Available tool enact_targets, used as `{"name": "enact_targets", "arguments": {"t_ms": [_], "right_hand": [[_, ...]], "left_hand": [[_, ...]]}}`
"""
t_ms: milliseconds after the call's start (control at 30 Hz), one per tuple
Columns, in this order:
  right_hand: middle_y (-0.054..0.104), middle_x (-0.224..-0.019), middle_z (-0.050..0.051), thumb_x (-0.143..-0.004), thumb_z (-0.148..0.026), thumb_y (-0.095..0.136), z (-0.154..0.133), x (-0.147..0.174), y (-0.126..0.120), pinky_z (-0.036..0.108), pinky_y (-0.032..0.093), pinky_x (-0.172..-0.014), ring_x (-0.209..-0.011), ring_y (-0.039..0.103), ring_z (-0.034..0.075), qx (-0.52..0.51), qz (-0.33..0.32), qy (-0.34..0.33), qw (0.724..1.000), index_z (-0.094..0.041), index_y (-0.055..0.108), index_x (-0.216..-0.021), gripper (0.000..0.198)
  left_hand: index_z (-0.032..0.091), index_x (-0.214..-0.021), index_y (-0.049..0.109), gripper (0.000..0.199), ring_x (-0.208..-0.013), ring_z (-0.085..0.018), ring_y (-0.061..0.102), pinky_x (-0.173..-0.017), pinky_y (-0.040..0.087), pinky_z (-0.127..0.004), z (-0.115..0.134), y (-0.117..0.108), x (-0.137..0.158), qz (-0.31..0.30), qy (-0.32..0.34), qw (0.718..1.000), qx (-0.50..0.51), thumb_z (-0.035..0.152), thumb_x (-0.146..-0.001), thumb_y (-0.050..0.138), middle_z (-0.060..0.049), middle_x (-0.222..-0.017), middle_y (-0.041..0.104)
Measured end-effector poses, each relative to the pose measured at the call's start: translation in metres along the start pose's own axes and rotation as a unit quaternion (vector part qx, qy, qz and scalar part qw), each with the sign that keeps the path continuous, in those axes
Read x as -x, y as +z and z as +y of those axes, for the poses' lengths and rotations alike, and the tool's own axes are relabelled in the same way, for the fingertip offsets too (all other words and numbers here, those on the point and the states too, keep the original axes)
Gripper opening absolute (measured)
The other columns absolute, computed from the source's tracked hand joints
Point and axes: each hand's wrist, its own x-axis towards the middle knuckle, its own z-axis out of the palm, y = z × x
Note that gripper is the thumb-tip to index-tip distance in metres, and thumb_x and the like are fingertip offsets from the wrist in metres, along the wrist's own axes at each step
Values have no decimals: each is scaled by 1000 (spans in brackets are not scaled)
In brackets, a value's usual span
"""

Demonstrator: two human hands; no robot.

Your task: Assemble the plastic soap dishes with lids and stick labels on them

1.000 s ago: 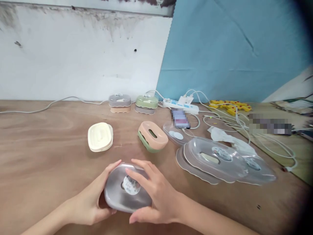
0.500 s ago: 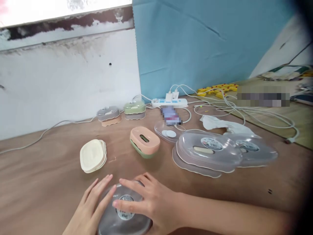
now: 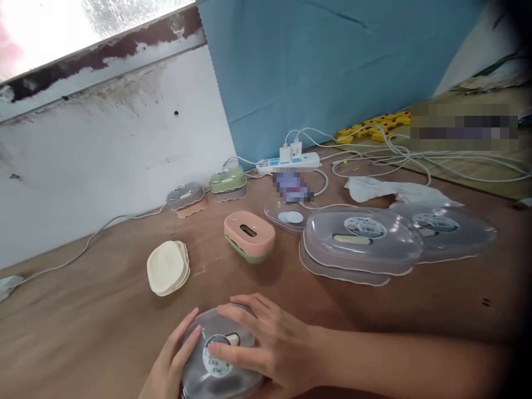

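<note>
At the near edge of the view lies an oval, clear-topped plastic package (image 3: 224, 382) with a round printed label and a small pale piece visible inside. My left hand (image 3: 168, 360) wraps its left side, two fingers reaching along the rim. Across the top from the right comes my right hand (image 3: 270, 346), one digit on the label and other fingers at the far rim. The underside and the fingers below it are hidden. Beyond the hands sit a pink and green oval box (image 3: 249, 235) with a slot, and a stack of cream lids or trays (image 3: 166, 269).
Larger clear packages (image 3: 361, 244) overlap at the right, beside a white tissue (image 3: 374, 189). A power strip (image 3: 291, 162), a blurred phone (image 3: 293, 185) and looping white cables lie behind. A green box (image 3: 228, 178) and a grey one (image 3: 185, 195) stand by the wall.
My left hand has closed in against the package's left side, its fingers less spread. The right hand stays on top, shifted slightly. The view has tilted, and the pale piece inside now shows.
</note>
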Motion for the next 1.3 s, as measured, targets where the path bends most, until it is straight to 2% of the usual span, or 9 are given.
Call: {"name": "enact_targets", "arguments": {"t_ms": [133, 267, 433, 667, 800, 933, 1033, 1167, 1300], "right_hand": [[40, -141, 22, -79, -65, 61, -2, -3, -4, 54, 39, -103, -126, 44, 36, -74, -19, 37, 996, -20, 44, -139, 76], [34, -145, 22, -80, -59, 66, -2, -6, -10, 49, 36, -109, -139, 32, 32, -170, -37, 73, 982, -21, 50, -137, 70], [36, -143, 18, -77, -52, 72, 0, -10, -13, 41, 42, -105, -141, 28, 28, -256, -36, 125, 958, -24, 54, -135, 67], [36, -145, 20, -73, -46, 75, 1, -12, -18, 45, 34, -111, -139, 28, 29, -267, -54, 132, 953, -13, 49, -135, 75], [39, -142, 19, -71, -39, 76, 4, -13, -20, 47, 34, -112, -142, 24, 29, -328, -54, 194, 923, -14, 42, -137, 78], [39, -140, 16, -68, -36, 80, 8, -14, -21, 46, 35, -111, -133, 39, 27, -391, -58, 252, 883, -17, 35, -139, 86], [35, -144, 15, -69, -35, 79, 11, -14, -23, 48, 33, -112, -134, 40, 27, -422, -69, 277, 861, -20, 23, -145, 96], [30, -149, 20, -72, -36, 77, 13, -11, -24, 47, 26, -117, -143, 27, 28, -389, -59, 206, 896, -15, 21, -147, 96], [34, -148, 20, -70, -41, 80, 18, -8, -19, 42, 29, -116, -143, 27, 25, -373, -56, 139, 916, -13, 22, -148, 101]], "left_hand": [[36, -149, 19, 70, -141, -39, 32, -106, 41, -55, 8, -8, -11, -6, -7, 996, 83, 60, -90, 47, -15, -154, 25], [38, -147, 19, 81, -134, -40, 43, -97, 49, -57, 15, -21, -24, -32, -11, 991, 127, 52, -80, 64, -13, -144, 40], [31, -142, 26, 81, -138, -40, 35, -101, 45, -55, 22, -34, -34, -40, -11, 999, 16, 43, -75, 71, -16, -153, 29], [22, -152, 5, 113, -126, -40, 47, -101, 42, -54, 43, -22, -65, -75, 49, 989, -117, 33, -63, 73, -18, -141, 46], [27, -152, 2, 107, -123, -37, 47, -95, 46, -51, 57, -25, -74, -106, 3, 990, -94, 23, -67, 69, -18, -137, 44], [29, -151, -8, 112, -121, -38, 47, -93, 48, -54, 63, -32, -79, -122, -16, 990, -69, 27, -71, 71, -18, -136, 41], [30, -150, -12, 115, -121, -38, 48, -95, 48, -53, 62, -34, -82, -147, -36, 987, -61, 28, -72, 72, -18, -139, 39], [32, -150, -10, 119, -124, -38, 48, -97, 48, -52, 56, -32, -77, -143, -23, 987, -74, 31, -69, 77, -18, -142, 38], [27, -153, -7, 122, -124, -40, 49, -93, 50, -49, 52, -29, -65, -110, 6, 988, -110, 52, -69, 78, -20, -143, 40]]}}
